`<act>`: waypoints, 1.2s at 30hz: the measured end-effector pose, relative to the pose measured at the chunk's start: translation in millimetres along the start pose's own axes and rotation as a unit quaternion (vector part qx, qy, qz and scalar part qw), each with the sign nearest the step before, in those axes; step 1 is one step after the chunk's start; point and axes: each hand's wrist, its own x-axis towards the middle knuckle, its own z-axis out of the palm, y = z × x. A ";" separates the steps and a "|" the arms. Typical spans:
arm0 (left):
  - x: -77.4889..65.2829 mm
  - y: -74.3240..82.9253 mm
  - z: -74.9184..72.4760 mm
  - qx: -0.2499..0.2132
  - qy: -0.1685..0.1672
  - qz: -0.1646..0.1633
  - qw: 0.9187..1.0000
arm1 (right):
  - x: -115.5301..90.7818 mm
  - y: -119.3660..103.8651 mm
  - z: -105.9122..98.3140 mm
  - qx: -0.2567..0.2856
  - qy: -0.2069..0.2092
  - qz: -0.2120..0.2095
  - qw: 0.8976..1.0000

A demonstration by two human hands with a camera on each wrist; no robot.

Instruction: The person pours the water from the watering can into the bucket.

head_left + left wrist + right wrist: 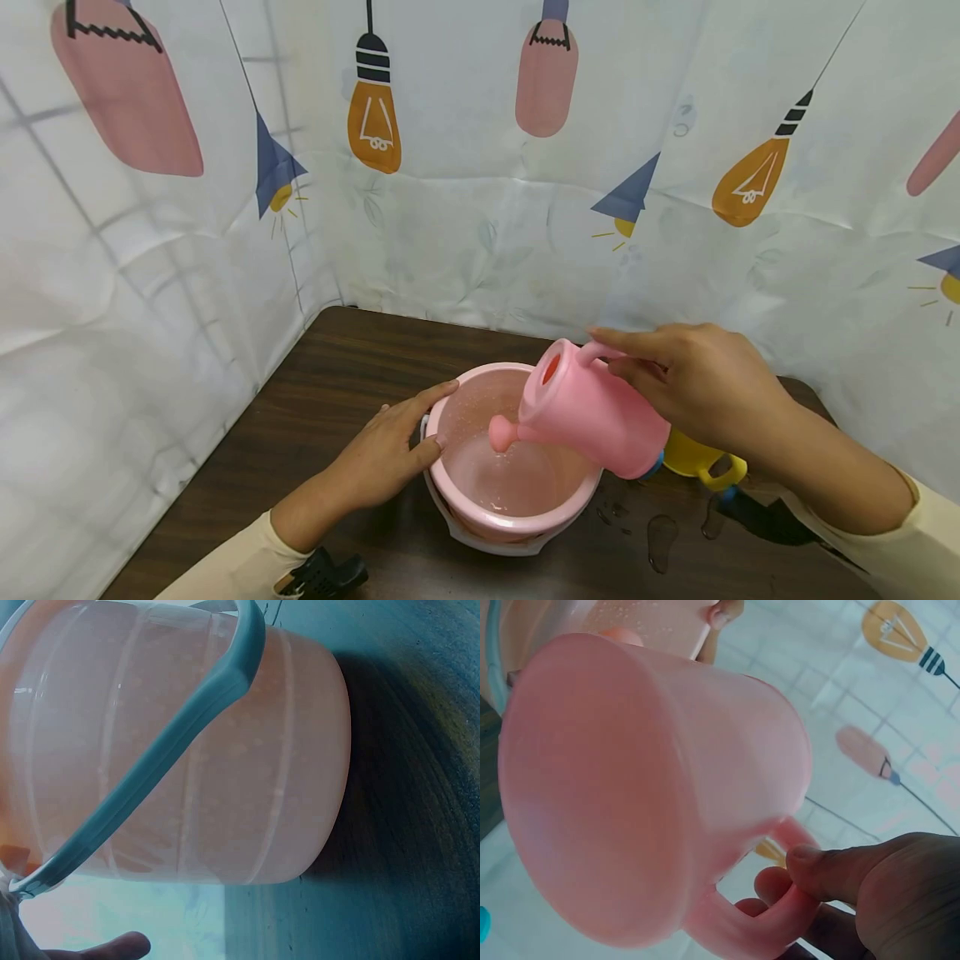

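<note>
In my right hand (697, 383) is a pink toy watering can (592, 417), gripped by its looped handle with fingers and thumb. It is tipped to the left, its round spout head (502, 433) over the inside of a pale pink bucket (513, 523). The right wrist view shows the can's flat base (592, 802) and the thumb pressed on the handle (742, 922). My left hand (390, 446) holds the bucket's left rim, thumb over the edge. Shallow clear liquid appears in the bucket. Its grey-white carrying handle (165, 757) hangs down the outside.
A yellow cup-like thing with a handle (723, 472) stands partly hidden behind the can and right hand. Something blue (652, 465) shows beside it. Water drops (662, 533) lie on the dark wooden table (360, 350). A printed white curtain (465, 225) hangs behind and left.
</note>
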 end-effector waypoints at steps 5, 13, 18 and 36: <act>-0.1 -0.2 -0.1 0.002 0.002 0.004 1.000 | -7.6 6.6 2.0 -0.006 0.033 -0.013 0.999; 0.2 -0.5 -0.1 0.008 0.006 0.012 1.000 | -22.9 20.0 4.5 0.013 0.094 -0.046 0.994; -0.2 -0.7 0.0 0.008 0.004 0.013 1.000 | -34.4 27.8 5.5 0.039 0.098 -0.027 0.994; 0.9 -1.4 1.6 0.006 0.009 0.023 1.000 | -73.8 42.8 12.5 0.080 0.098 0.098 0.987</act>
